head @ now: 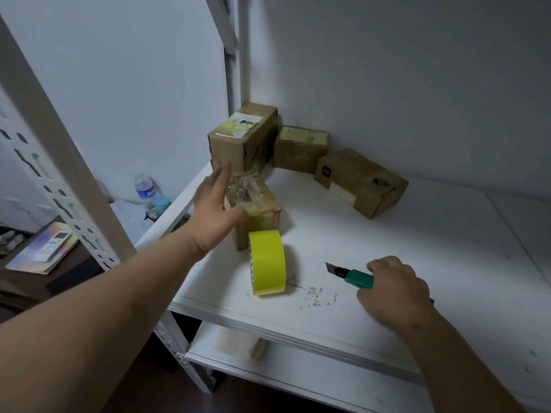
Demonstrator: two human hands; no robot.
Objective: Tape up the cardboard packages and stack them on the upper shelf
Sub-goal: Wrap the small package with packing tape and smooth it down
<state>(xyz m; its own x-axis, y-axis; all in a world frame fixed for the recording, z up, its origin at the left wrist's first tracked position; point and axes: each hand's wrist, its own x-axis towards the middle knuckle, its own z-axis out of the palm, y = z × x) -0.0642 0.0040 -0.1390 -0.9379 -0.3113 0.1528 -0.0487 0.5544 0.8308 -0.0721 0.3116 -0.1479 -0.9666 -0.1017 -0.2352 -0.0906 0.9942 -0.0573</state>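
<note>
- Left hand (216, 208), fingers straight, presses the taped package (256, 204).
- Right hand (393, 289) grips a green cutter (356, 277), blade toward 10 o'clock.
- Yellow tape roll (267, 262) stands on the shelf (417, 263).

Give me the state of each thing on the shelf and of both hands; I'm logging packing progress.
Left hand: fingers straight, against the nearest package.
Nearest package: wrapped in clear tape, lying flat.
Tape roll: on edge, beside that package.
Right hand: gripping the utility knife.
Utility knife: blade extended.
Tall package: upright, labelled.
Back package: closed.
Right package: closed, angled.
</note>
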